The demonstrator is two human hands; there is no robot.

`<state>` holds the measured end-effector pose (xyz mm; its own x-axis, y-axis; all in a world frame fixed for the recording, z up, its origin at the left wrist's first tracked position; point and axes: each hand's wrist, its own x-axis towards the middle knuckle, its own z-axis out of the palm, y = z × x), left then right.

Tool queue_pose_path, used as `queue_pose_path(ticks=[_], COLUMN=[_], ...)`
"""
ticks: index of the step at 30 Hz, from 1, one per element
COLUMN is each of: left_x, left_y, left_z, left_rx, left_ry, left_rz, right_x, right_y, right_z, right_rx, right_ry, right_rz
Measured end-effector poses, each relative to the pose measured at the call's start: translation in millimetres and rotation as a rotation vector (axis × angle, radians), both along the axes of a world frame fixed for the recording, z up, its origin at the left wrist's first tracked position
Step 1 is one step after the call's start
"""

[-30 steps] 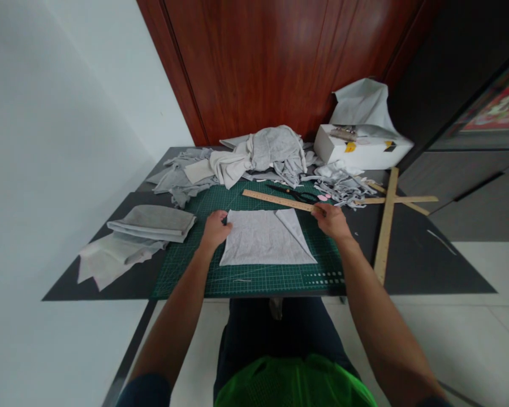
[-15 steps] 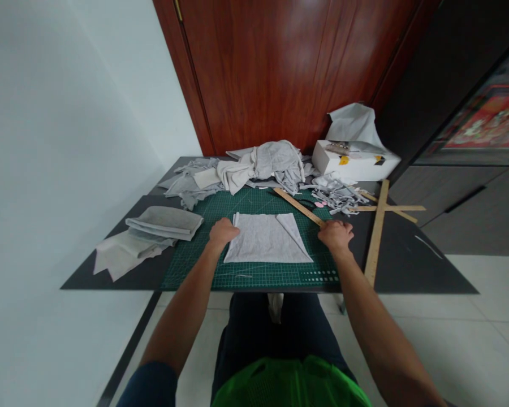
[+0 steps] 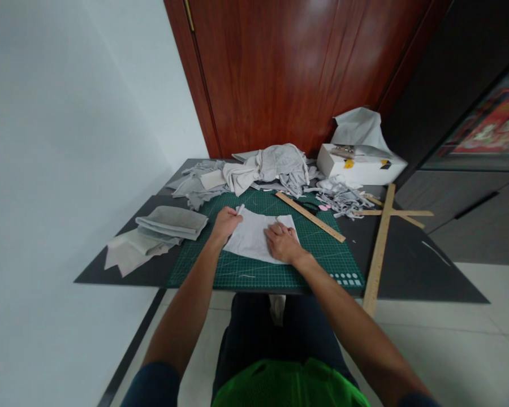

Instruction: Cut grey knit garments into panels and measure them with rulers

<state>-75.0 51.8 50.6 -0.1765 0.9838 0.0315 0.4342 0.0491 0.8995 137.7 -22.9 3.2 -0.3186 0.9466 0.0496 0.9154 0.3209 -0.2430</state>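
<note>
A light grey piece of fabric (image 3: pixel 250 237) lies on the green cutting mat (image 3: pixel 220 277). My left hand (image 3: pixel 226 222) is closed on its left edge, with the upper left corner pinched and slightly raised. On the right part of the same fabric rests my right hand (image 3: pixel 283 241), palm down with its fingers stretched out, partly covering the folded right side. A wooden ruler (image 3: pixel 311 217) lies slanted on the mat, beyond and to the right of my right hand, touched by neither hand. Dark-handled scissors (image 3: pixel 309 206) lie partly behind the ruler.
Folded grey fabric (image 3: pixel 172 222) sits at the left. Heaped cloth (image 3: pixel 280 164) and cut scraps (image 3: pixel 343 195) line the back, beside a white box (image 3: pixel 356 164). Crossed wooden rulers (image 3: pixel 382 249) lie at the right; the longest overhangs the black table's (image 3: pixel 424 271) front edge.
My right hand has let go of the wooden ruler and moved left onto the fabric. My left hand now lifts the fabric's upper left corner. The view has shifted slightly.
</note>
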Motion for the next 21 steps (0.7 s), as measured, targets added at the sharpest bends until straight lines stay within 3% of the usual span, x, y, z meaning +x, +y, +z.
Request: queue_pose_path(ticks=[4,8,15,21], left_x=[27.9,71.9,141.3,159.1], left_y=[-9.6,-17.9,-23.9,-26.7], left_z=[12.6,8.3,-23.9,-56.9], left_rx=[-0.021,-0.161,-0.231,-0.212], left_ry=[-0.216,-0.311,-0.294,-0.258], left_rz=[-0.141,-0.237,-0.309,-0.392], right_x=[4.7,24.5,73.5,96.6], right_y=[1.7,5.5,14.1,17.5], right_z=[-5.0,-7.0,-20.7,-25.8], right_rx=[-0.041,-0.044,0.029,0.077], right_ry=[0.008,0.063,0.158,0.366], right_rz=[-0.034,-0.082,-0.131,-0.179])
